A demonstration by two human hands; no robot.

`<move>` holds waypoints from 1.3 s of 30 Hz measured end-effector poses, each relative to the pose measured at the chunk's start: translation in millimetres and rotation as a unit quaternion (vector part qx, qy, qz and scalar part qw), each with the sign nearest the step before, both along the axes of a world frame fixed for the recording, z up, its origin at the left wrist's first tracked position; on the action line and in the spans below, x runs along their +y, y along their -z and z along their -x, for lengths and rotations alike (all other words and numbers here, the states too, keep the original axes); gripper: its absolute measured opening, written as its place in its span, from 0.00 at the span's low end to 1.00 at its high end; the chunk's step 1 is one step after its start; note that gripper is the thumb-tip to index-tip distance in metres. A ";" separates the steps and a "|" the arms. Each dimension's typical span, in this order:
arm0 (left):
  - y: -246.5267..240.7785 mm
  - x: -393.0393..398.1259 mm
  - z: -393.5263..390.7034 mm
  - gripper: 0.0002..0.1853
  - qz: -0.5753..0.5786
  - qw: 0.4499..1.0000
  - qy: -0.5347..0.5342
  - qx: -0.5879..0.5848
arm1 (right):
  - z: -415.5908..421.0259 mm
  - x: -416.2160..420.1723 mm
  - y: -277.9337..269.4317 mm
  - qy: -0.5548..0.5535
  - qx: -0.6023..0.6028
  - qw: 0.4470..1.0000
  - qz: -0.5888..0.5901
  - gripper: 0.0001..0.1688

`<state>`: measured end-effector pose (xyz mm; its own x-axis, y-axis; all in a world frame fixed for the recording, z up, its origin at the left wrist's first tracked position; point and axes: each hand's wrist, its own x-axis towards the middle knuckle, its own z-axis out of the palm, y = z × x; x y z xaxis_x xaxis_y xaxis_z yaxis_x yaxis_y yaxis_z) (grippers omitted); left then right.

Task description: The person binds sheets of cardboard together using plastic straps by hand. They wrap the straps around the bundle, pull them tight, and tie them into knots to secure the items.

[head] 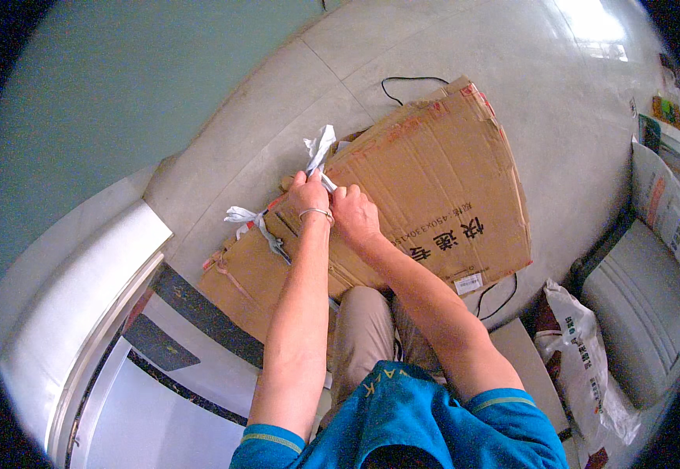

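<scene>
A stack of flattened cardboard boxes (434, 170) lies before my knees, its upper sheet bearing printed writing. My left hand (309, 192), with a bracelet at the wrist, grips a white strip (320, 146), apparently plastic or cloth, whose loose end sticks up past my fingers. Close beside it, my right hand (354, 212) is closed on another part of this strip, over the cardboard. My fingers hide any knot there. To the left, a second whitish strip (265, 230) passes over the cardboard, with a bunched end (243, 215) at the stack's edge.
A black cord (413, 78) loops out past the stack's far edge. At right are a white plastic bag (587, 357) and a grey padded seat (639, 311). A white ledge (91, 287) and a door frame (97, 375) stand at left. Grey tiled floor (269, 158) surrounds the boxes.
</scene>
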<state>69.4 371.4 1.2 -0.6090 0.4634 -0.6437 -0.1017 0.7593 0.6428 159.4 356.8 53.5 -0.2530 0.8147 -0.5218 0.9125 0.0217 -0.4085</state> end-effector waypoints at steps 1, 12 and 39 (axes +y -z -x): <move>-1.0 0.9 0.9 0.11 0.015 1.000 -0.013 -0.021 | -1.5 -3.3 -1.8 0.026 0.026 0.999 0.001 0.11; 15.2 -6.3 -3.8 0.22 -0.020 0.993 -0.111 -0.037 | -28.3 -6.8 -1.7 0.234 0.200 0.950 0.048 0.10; 16.3 -6.7 12.0 0.15 0.004 0.988 0.114 0.105 | -11.7 45.4 -9.9 0.021 0.119 0.981 0.151 0.11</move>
<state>57.4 364.7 -15.1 -0.6098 0.5998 -0.5181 0.2085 0.7521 0.6252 171.1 402.2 63.4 -0.3658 0.6439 -0.6720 0.7885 -0.1692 -0.5913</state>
